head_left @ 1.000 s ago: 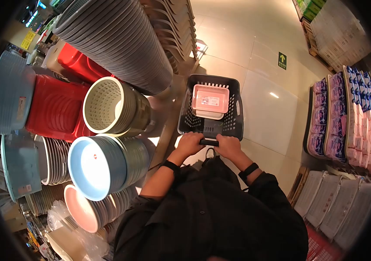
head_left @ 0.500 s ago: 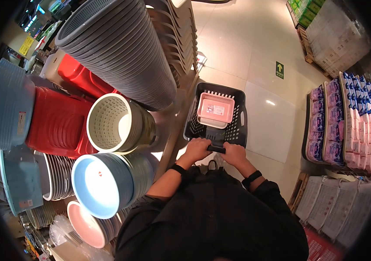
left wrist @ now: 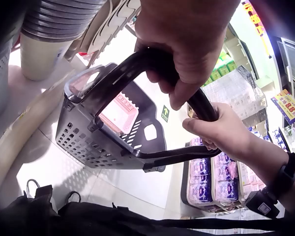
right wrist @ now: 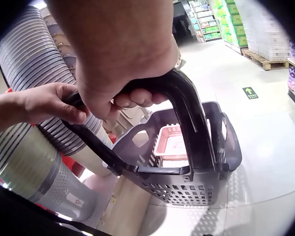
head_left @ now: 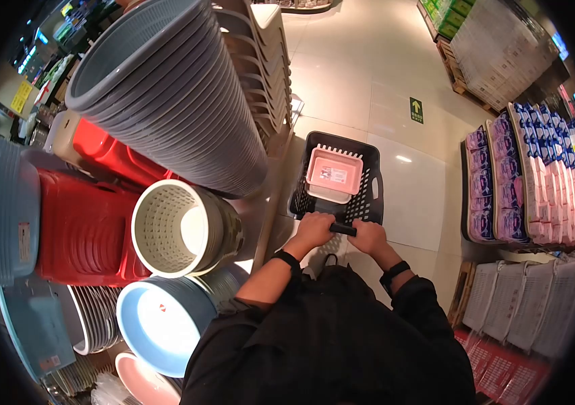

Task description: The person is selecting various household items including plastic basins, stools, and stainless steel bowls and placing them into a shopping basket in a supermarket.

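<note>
Both hands hold the black handle [head_left: 342, 229] of a dark shopping basket [head_left: 377, 192] in front of the body. My left hand [head_left: 315, 229] grips the handle's left part, and my right hand [head_left: 369, 237] grips its right part. In the left wrist view the left fingers curl round the thick handle bar [left wrist: 137, 66]. In the right wrist view the right fingers [right wrist: 140, 97] wrap under it. Inside the basket lies a pink slotted plastic basket [head_left: 334, 171] with a label, on top of a whitish one [head_left: 328, 194].
To the left stand stacked grey bins [head_left: 186, 101], a cream perforated basket [head_left: 166, 229], red tubs [head_left: 85, 226] and blue basins [head_left: 162, 317]. Purple and pink packages [head_left: 479, 182] fill a rack at right. Wrapped cartons [head_left: 500, 50] sit on a pallet. The tiled floor carries a green arrow sign [head_left: 416, 110].
The stacked bins and basins have shifted down in the head view as the person moves forward. Both hands keep their hold on the basket handle, and the basket sits slightly lower and further right.
</note>
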The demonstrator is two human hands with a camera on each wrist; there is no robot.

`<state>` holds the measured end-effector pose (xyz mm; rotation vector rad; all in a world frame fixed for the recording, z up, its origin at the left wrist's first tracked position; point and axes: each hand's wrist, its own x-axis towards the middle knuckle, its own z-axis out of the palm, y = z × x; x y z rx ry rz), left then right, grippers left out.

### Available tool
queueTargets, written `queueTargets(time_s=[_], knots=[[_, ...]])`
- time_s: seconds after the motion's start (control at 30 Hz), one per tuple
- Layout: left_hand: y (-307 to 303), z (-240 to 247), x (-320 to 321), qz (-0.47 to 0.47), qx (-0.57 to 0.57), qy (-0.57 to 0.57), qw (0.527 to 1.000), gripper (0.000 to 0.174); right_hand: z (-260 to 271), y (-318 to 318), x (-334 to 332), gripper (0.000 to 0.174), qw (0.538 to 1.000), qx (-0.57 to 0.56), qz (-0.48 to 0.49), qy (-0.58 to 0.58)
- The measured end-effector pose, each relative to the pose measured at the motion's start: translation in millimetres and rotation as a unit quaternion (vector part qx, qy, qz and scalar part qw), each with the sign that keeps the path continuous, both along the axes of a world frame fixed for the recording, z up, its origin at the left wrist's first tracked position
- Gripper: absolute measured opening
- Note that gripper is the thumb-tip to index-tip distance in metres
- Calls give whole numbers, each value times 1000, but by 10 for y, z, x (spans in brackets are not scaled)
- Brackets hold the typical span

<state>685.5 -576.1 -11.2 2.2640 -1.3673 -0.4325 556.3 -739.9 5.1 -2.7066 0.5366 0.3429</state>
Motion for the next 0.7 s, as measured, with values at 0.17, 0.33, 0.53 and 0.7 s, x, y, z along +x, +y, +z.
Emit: queueTargets(time_s=[0.17,0.33,0.53,0.7], knots=[[-115,-22,168,-8,-2,-2,1000,25,-11,-67,144,26,1000,13,-15,-16],[-308,24,438,-15,17,7,1000,22,12,-250,432,28,999,28,-17,-25],[-594,-48,750,-11,-8,-18,1000,23,-89,-532,686,33,999,35,-9,-24],[-944,-63,873,24,2,-25,999,22,-129,-906,982,30,998,49,8,-42]])
